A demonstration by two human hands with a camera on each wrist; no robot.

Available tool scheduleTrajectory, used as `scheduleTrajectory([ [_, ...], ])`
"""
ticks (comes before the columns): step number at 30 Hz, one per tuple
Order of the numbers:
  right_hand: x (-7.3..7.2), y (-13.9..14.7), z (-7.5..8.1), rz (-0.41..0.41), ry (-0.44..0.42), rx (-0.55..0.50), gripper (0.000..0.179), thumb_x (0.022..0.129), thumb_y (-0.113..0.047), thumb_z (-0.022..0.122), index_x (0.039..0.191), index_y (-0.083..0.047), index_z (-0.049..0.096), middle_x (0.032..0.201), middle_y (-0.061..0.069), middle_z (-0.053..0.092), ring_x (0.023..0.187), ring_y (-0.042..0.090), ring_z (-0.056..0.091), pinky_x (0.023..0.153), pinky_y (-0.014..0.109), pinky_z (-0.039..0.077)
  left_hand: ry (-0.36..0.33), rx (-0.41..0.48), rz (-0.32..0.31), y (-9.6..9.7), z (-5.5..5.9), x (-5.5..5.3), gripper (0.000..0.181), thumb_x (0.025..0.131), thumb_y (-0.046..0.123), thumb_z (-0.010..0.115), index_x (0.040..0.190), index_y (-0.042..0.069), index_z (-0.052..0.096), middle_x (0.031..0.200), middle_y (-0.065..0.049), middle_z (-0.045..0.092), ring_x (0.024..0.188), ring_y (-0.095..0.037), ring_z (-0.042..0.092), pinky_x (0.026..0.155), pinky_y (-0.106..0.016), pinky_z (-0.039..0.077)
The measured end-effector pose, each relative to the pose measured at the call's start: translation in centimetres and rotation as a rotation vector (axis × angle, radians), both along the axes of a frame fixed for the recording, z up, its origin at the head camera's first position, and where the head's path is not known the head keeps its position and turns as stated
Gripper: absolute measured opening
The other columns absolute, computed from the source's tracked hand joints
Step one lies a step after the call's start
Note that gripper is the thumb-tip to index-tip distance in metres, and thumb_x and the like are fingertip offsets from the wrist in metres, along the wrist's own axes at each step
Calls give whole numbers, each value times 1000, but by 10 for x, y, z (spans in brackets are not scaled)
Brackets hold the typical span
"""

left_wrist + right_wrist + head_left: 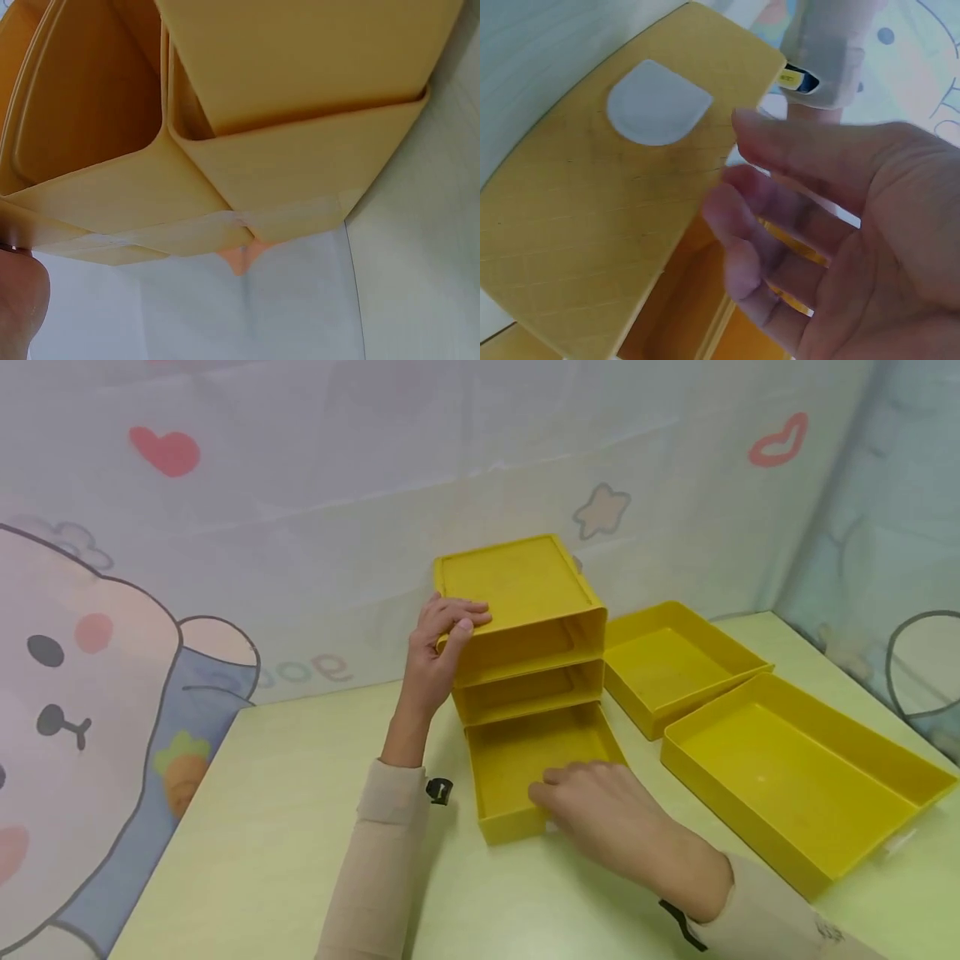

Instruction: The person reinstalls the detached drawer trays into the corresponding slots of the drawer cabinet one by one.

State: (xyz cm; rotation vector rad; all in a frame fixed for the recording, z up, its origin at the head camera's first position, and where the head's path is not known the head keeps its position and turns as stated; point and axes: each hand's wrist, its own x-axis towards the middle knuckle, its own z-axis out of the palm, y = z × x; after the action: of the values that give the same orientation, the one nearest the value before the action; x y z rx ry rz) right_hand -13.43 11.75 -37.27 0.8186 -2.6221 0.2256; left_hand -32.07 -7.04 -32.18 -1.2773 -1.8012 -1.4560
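Head view: the cabinet (517,581) stands on the table (315,827), its upper two slots without drawers and the bottom drawer (525,752) jutting out of the lowest. Two loose drawers (671,668) (765,768) lie to its right. The left hand (429,652) rests on the cabinet's top left edge, fingers laid flat over the top, thumb by the front rim. The right hand (607,810) is at the drawer's front, covering part of it and most of the white tab (551,827). The step seems to be working the bottom drawer along its slot while the cabinet is steadied; whether inward or outward, I cannot tell. The next move probably calls for a straight push or pull at the front, with the left hand bracing.

Left wrist view: the drawer's side wall stands out of its slot, beside a hollow one. Only a cut-off piece of the left hand shows; its fingertips are out of frame.

Right wrist view: the fingers are loosely bent, the thumb apart, nothing between them. They are near the drawer's rim, slightly blurred; contact is hard to make out. The tab is in full sight here.
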Motion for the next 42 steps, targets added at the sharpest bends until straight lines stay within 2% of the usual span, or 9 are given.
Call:
scheduleTrajectory([
  [7, 6, -3, -2, 5, -43, 10, 26, 81, -3, 81, 78, -22, 62, 67, -8, 49, 53, 12, 46, 45, 26, 33, -33, -4, 17, -1, 0, 3, 26, 102, -6, 48, 106, -15, 72, 118, -36, 67, 120, -51, 55, 130, -64, 10],
  [13, 12, -3, -1, -16, -137, 18, 18, 86, -12, 82, 81, -19, 67, 69, -8, 53, 53, 9, 40, 46, 26, 32, -32, 1, 12, 1, 1, 1, 26, 102, -8, 48, 106, -15, 72, 118, -37, 66, 121, -51, 53, 130, -63, 10],
  [19, 16, -4, -2, -5, -203, 67, 17, 86, -24, 87, 86, -15, 72, 77, -6, 59, 56, 10, 45, 50, 26, 41, -17, 13, 6, 1, 1, 1, 25, 102, -9, 48, 106, -16, 72, 117, -37, 67, 121, -52, 53, 130, -64, 10],
  [25, 18, -6, -6, -9, -228, 116, 27, 85, -31, 89, 97, -12, 75, 91, -4, 63, 64, 13, 55, 55, 28, 49, -5, 13, 3, 0, 1, 1, 25, 101, -11, 48, 106, -15, 72, 117, -37, 67, 120, -53, 54, 129, -66, 10],
  [31, 19, -7, -9, -15, -212, 159, 34, 81, -33, 92, 98, -10, 75, 94, -3, 63, 72, 17, 62, 61, 31, 55, -10, 7, 5, 2, 1, 1, 25, 102, -9, 49, 106, -16, 72, 118, -37, 67, 121, -52, 53, 129, -65, 11],
  [36, 19, -8, -9, -21, -272, 151, 41, 77, -31, 95, 105, -8, 75, 99, -2, 63, 79, 20, 64, 68, 34, 58, 2, 6, 15, 1, 1, 2, 25, 102, -9, 49, 106, -15, 73, 117, -37, 67, 120, -52, 55, 129, -66, 11],
  [42, 17, -8, -8, -28, -346, 138, 52, 78, -28, 94, 119, -5, 73, 109, 3, 66, 95, 25, 69, 79, 41, 62, 9, 5, 17, 0, 2, 3, 26, 101, -10, 48, 106, -16, 72, 117, -37, 66, 119, -52, 54, 128, -67, 12],
])
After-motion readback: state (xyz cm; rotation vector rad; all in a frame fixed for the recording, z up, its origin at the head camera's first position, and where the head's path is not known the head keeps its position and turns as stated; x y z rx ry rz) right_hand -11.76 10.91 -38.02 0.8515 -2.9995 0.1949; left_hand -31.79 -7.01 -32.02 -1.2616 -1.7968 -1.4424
